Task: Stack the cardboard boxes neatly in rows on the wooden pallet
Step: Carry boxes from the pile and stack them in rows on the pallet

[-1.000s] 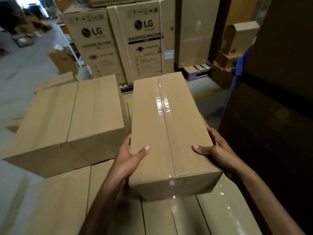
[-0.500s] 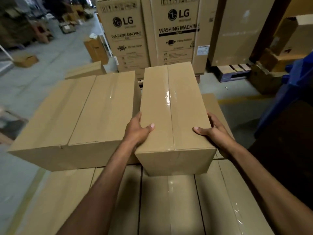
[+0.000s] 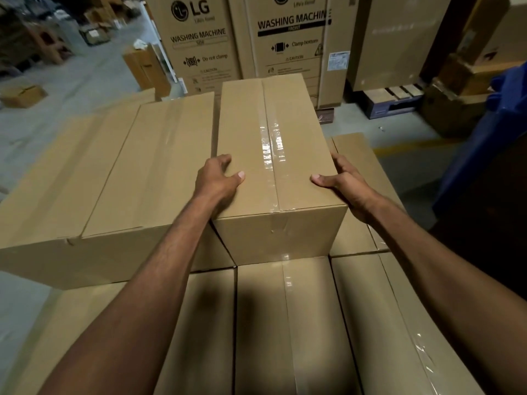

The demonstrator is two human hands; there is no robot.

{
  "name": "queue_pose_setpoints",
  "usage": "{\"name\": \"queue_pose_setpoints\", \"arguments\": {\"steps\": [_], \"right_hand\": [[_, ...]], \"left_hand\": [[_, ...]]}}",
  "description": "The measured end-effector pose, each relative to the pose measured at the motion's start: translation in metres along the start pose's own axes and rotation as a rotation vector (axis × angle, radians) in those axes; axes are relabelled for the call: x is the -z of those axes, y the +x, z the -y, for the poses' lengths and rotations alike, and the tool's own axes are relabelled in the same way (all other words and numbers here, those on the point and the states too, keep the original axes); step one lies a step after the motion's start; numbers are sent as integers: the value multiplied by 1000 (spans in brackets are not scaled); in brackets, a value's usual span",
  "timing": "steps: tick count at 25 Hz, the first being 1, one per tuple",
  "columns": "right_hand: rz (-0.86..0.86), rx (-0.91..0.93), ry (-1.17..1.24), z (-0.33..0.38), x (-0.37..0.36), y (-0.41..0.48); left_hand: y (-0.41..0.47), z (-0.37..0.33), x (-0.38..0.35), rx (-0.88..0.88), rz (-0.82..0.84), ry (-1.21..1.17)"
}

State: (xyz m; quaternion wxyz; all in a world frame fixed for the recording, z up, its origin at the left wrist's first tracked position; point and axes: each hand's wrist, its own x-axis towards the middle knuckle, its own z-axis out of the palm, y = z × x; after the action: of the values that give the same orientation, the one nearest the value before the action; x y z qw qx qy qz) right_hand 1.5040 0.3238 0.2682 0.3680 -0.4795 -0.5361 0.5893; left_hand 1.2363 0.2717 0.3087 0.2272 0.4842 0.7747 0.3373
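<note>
A long taped cardboard box (image 3: pixel 273 155) lies on the upper layer of a stack, right beside a wider taped box (image 3: pixel 119 178) on its left. My left hand (image 3: pixel 219 181) grips its near left edge, thumb on the top and fingers down in the gap between the two boxes. My right hand (image 3: pixel 342 181) holds the near right edge, thumb on top and fingers along the side. Under both lies a lower layer of taped boxes (image 3: pixel 285 323) in a row. The wooden pallet is hidden beneath the stack.
Tall LG washing machine cartons (image 3: pixel 245 38) stand just behind the stack. A blue object (image 3: pixel 490 138) and dark surface close in on the right. A pallet with boxes (image 3: pixel 399 101) sits at the back right. Grey floor with scattered cartons (image 3: pixel 22 95) lies to the left.
The box I hold has gone forward and down onto the layer, closing up against the wide box on its left. My left fingers have ended up in the gap between them.
</note>
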Motion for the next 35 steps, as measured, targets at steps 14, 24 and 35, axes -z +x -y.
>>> {"name": "queue_pose_setpoints", "arguments": {"steps": [14, 24, 35], "right_hand": [[-64, 15, -99, 11, -16, 21], [-175, -33, -137, 6, -27, 19], [-557, -80, -424, -16, -72, -89]], "left_hand": [[-10, 47, 51, -213, 434, 392], [-9, 56, 56, -382, 441, 539], [-41, 84, 79, -417, 407, 368]]}}
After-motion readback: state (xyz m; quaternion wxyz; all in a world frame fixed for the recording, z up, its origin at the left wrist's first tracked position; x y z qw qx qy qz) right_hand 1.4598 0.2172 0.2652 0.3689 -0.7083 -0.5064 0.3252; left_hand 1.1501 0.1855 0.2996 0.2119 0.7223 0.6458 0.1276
